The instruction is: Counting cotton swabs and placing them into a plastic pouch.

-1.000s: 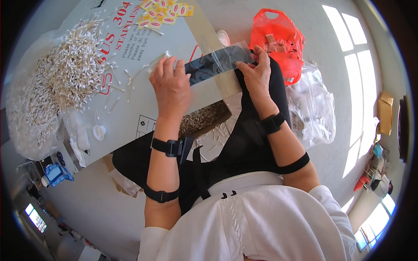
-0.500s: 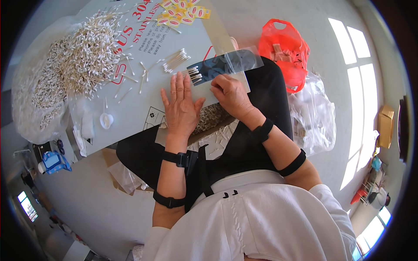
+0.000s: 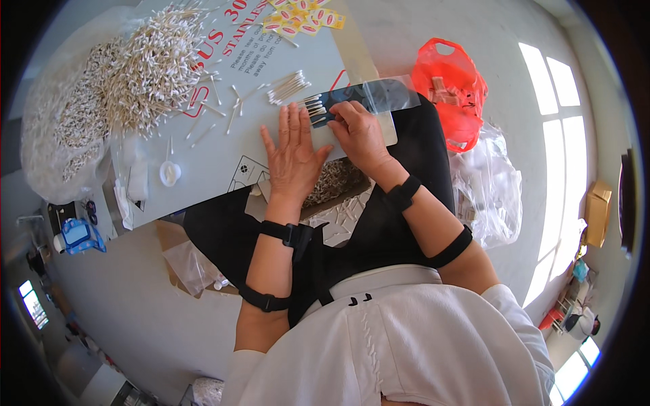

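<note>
My left hand (image 3: 292, 159) lies flat on the table with its fingers stretched out, the fingertips beside a short row of cotton swabs (image 3: 314, 108). These swabs rest at the left end of a dark translucent plastic film (image 3: 349, 95). My right hand (image 3: 364, 142) is closed, thumb and fingers bent together at the film's near edge, close to the swab tips. Whatever it pinches is hidden. Just beyond my left fingertips is a small bundle of cotton swabs (image 3: 289, 88), and several loose swabs (image 3: 235, 101) are scattered to its left.
A big heap of cotton swabs (image 3: 145, 74) spills from a clear bag (image 3: 40, 142) at left. Yellow labels (image 3: 308, 19) lie at the far edge. Below the table edge sits a box of swabs (image 3: 332, 186). A red plastic bag (image 3: 450, 81) and clear bags (image 3: 484, 189) stand at right.
The whole view has shifted slightly. My right hand has come a little closer to the swabs and my left hand. The left hand keeps its place on the table.
</note>
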A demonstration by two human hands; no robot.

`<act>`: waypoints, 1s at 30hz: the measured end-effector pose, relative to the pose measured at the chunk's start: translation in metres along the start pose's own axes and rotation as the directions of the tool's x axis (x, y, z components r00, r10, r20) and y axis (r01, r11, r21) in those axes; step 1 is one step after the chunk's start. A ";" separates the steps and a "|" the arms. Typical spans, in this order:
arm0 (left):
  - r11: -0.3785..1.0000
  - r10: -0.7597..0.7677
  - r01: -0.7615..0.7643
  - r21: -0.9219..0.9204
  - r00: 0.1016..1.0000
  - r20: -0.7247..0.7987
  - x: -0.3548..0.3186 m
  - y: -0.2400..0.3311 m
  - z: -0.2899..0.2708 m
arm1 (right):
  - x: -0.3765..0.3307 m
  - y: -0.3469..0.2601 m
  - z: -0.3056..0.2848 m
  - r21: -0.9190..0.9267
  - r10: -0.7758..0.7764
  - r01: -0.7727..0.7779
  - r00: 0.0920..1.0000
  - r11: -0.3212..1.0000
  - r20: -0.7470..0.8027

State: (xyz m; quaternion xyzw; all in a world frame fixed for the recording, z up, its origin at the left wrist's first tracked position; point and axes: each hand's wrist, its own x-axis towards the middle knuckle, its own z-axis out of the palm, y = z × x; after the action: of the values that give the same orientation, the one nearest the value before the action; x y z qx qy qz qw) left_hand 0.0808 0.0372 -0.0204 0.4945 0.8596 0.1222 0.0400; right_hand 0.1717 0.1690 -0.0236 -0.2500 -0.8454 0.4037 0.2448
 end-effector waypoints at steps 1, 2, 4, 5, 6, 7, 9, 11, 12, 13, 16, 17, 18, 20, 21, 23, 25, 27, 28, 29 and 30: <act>1.000 -0.006 0.006 -0.003 1.000 0.008 0.000 0.000 0.000 | 0.004 0.000 0.003 -0.005 0.010 -0.010 1.000 1.000 -0.013; 1.000 -0.009 0.009 -0.001 1.000 0.005 0.000 0.000 0.002 | 0.009 0.001 0.006 -0.010 0.016 -0.016 1.000 1.000 -0.026; 0.990 -0.027 0.007 -0.141 0.990 -0.140 -0.001 -0.001 0.005 | 0.018 0.001 0.014 0.124 0.022 -0.005 0.991 0.992 -0.134; 0.990 -0.028 0.008 -0.140 0.989 -0.142 0.001 -0.002 0.005 | 0.021 0.004 0.018 0.252 0.047 0.016 0.969 0.968 -0.242; 0.912 -0.113 -0.012 -0.411 0.953 -0.281 0.004 -0.002 0.007 | 0.024 0.008 0.023 0.252 0.046 0.017 0.969 0.968 -0.242; 0.762 -0.231 -0.078 -0.643 0.895 -0.382 0.008 -0.003 0.008 | 0.028 0.012 0.028 0.359 0.123 -0.010 0.948 0.933 -0.295; 0.782 -0.284 -0.035 -0.622 0.869 -0.405 0.014 -0.010 0.009 | 0.030 0.005 0.032 0.470 0.203 -0.030 0.925 0.882 -0.321; 0.795 -0.329 0.005 -0.606 0.843 -0.425 0.019 -0.012 0.007 | 0.026 0.002 0.025 0.250 0.132 -0.079 0.970 0.965 -0.203; 0.859 -0.275 0.003 -0.511 0.847 -0.456 0.021 -0.012 0.005 | 0.024 0.004 0.024 0.249 0.135 -0.083 0.970 0.965 -0.201; 0.912 -0.217 0.001 -0.410 0.850 -0.479 0.024 -0.011 0.003 | 0.023 0.006 0.023 0.192 0.083 -0.051 0.983 0.980 -0.163; 0.953 -0.150 0.011 -0.301 0.883 -0.444 0.025 -0.011 0.004 | 0.022 0.010 0.019 0.053 -0.069 0.076 0.991 0.996 -0.119; 0.953 -0.153 0.014 -0.302 0.884 -0.442 0.024 -0.013 0.007 | 0.022 0.010 0.018 -0.030 -0.169 0.167 0.980 0.986 -0.109; 0.954 -0.153 0.018 -0.300 0.888 -0.433 0.022 -0.014 0.009 | 0.022 0.009 0.017 -0.028 -0.168 0.166 0.980 0.986 -0.105; 0.954 -0.153 0.022 -0.299 0.893 -0.422 0.020 -0.015 0.011 | 0.021 0.009 0.015 -0.070 -0.237 0.231 0.967 0.970 -0.094; 0.955 -0.144 0.019 -0.297 0.903 -0.404 0.019 -0.014 0.011 | 0.020 0.011 0.015 -0.071 -0.235 0.229 0.967 0.971 -0.093; 0.955 -0.136 0.017 -0.295 0.912 -0.387 0.019 -0.014 0.010 | 0.019 0.013 0.015 -0.057 -0.226 0.222 0.970 0.973 -0.094; 0.956 -0.142 0.024 -0.293 0.911 -0.388 0.020 -0.014 0.008 | 0.019 0.011 0.016 0.056 -0.083 0.090 0.990 0.994 -0.112; 0.981 -0.072 -0.001 -0.192 0.924 -0.375 0.021 -0.013 0.007 | 0.022 0.008 0.016 0.165 0.067 -0.047 0.991 0.985 -0.115; 0.996 -0.005 -0.028 -0.088 0.935 -0.354 0.022 -0.013 0.006 | 0.024 0.008 0.016 0.247 0.106 -0.072 0.986 0.966 -0.129; 0.996 -0.004 -0.029 -0.089 0.935 -0.353 0.022 -0.011 0.004 | 0.026 0.008 0.017 0.328 0.147 -0.095 0.979 0.940 -0.139; 0.998 0.026 -0.040 -0.051 0.969 -0.246 0.022 -0.009 0.002 | 0.026 0.009 0.017 0.328 0.148 -0.096 0.979 0.940 -0.139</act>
State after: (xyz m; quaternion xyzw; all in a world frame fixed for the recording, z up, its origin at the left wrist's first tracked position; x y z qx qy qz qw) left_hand 0.0628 0.0522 -0.0230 0.4886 0.8459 0.2069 -0.0550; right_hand 0.1431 0.1806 -0.0344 -0.2911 -0.7290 0.5279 0.3241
